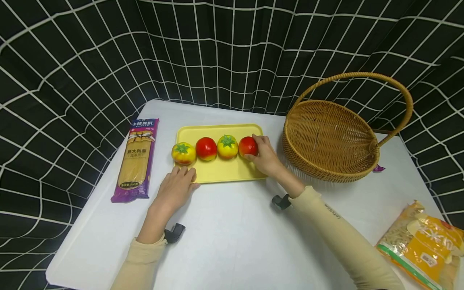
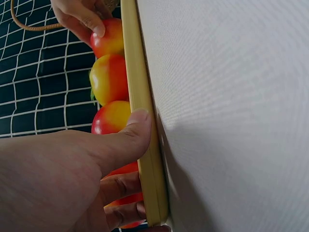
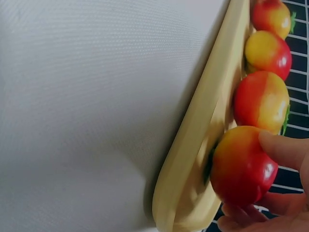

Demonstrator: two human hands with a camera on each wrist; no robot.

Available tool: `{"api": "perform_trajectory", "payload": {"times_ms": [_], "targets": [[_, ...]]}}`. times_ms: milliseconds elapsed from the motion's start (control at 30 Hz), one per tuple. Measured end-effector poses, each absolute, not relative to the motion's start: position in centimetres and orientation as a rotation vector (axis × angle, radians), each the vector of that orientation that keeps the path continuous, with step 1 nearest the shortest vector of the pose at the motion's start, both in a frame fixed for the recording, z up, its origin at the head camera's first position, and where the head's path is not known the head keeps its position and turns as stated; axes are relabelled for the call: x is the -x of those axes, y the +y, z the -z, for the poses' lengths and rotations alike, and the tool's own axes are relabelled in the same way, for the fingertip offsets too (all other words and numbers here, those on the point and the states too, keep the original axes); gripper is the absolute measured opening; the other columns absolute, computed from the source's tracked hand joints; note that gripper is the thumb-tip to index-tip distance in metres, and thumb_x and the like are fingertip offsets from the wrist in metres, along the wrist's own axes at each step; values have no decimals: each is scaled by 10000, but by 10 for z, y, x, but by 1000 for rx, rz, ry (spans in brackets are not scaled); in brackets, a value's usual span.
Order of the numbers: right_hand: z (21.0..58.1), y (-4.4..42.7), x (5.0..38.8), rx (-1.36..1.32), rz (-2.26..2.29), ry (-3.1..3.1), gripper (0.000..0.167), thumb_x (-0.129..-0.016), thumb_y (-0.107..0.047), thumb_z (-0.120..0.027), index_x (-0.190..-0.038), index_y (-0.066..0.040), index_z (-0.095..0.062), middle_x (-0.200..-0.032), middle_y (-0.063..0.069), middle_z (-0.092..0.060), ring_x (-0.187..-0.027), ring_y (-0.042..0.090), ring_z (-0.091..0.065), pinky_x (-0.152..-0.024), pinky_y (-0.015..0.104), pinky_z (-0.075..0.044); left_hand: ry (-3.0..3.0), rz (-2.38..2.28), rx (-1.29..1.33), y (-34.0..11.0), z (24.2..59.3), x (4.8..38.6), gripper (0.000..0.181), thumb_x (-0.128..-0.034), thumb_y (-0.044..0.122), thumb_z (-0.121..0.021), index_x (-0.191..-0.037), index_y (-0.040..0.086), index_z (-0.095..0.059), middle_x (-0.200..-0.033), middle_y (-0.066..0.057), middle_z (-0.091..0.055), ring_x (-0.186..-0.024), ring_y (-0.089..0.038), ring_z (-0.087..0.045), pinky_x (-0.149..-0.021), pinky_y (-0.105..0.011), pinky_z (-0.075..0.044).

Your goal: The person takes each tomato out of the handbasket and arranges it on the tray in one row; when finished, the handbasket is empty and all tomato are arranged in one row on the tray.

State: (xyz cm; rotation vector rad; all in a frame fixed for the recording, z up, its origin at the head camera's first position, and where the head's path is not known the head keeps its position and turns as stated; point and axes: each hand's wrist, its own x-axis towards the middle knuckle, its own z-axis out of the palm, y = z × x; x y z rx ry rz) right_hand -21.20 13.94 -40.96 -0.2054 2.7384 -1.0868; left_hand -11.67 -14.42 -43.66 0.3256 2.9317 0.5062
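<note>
A row of red and yellow toy tomatoes lies across a yellow tray (image 1: 224,175). My right hand (image 1: 266,155) grips the rightmost tomato (image 1: 247,146), its red side up, thumb on one side and fingers on the other; the right wrist view shows that tomato (image 3: 244,166) close to the tray's end. To its left are a yellow tomato with a green top (image 1: 228,147), a red one (image 1: 206,149) and another green-topped one (image 1: 183,153). My left hand (image 1: 175,189) pinches the tray's near left rim, thumb (image 2: 137,133) outside and fingers over the inner side.
A purple pasta packet (image 1: 135,161) lies left of the tray. On the right stands a wicker basket (image 1: 328,141) with a tall arched handle. An orange and clear food bag (image 1: 424,245) sits at the near right. Black grid cloth (image 1: 224,60) hangs behind the white table (image 1: 224,233).
</note>
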Motion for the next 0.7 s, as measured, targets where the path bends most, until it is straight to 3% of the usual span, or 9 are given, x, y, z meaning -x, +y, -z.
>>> {"api": "perform_trajectory", "payload": {"times_ms": [433, 700], "targets": [[404, 141, 205, 193, 1095, 2764, 885, -976, -206, -784, -1647, -2, -245, -1661, 249, -295, -1551, 413, -356, -1281, 534, -280, 2934, -485, -353, -144, 431, 119, 224, -1048, 273, -679, -1141, 94, -582, -1124, -132, -597, -1083, -339, -478, -876, -458, -429], [370, 144, 182, 415, 1171, 2889, 790, -1004, -274, -745, -1635, -55, -324, -1676, 172, -369, -1570, 354, -358, -1277, 543, -295, 2996, -489, -472, -134, 415, 125, 190, -1059, 269, -661, -1114, 94, -612, -1067, -112, -639, -1069, -334, -529, -879, -467, -454]]}}
